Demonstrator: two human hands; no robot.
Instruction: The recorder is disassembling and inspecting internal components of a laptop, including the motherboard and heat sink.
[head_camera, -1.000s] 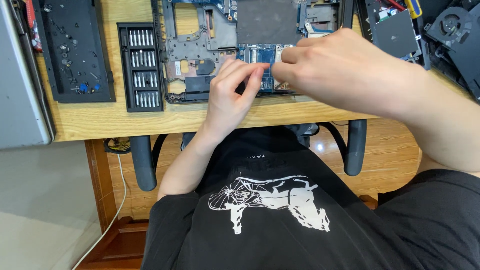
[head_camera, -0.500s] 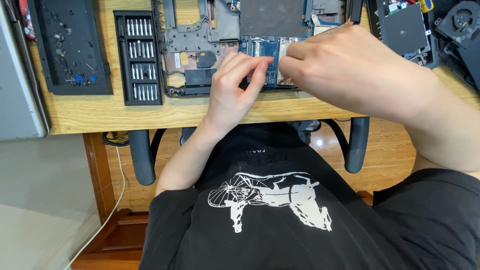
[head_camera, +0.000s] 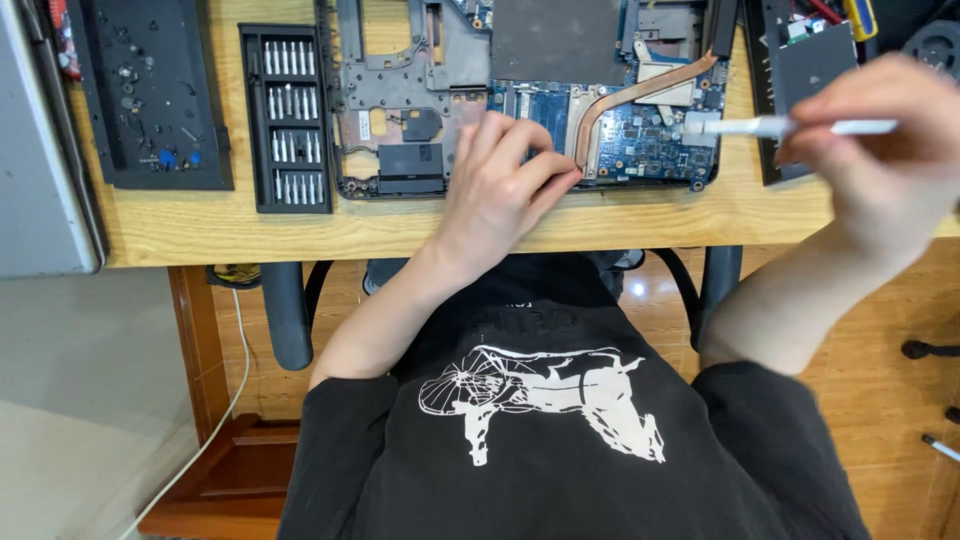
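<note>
An opened laptop chassis (head_camera: 400, 110) lies on the wooden desk (head_camera: 300, 225), its blue circuit board (head_camera: 640, 140) and copper heat pipe (head_camera: 620, 100) exposed. My left hand (head_camera: 500, 190) rests on the board's near edge, fingertips pinched beside the heat pipe; whether it holds anything is hidden. My right hand (head_camera: 880, 150) hovers to the right of the laptop, blurred, gripping a white screwdriver (head_camera: 770, 127) that points left over the board's right end.
A black case of screwdriver bits (head_camera: 290, 115) lies left of the laptop. Further left sits a black tray (head_camera: 150, 90) with screws and a grey panel (head_camera: 35, 150). More dark parts (head_camera: 810, 70) lie at the right. Chair armrests (head_camera: 285, 310) stand below the desk edge.
My right hand has pulled away from the board toward the right, now showing the white screwdriver. The left hand stays at the board's edge. The view has shifted slightly.
</note>
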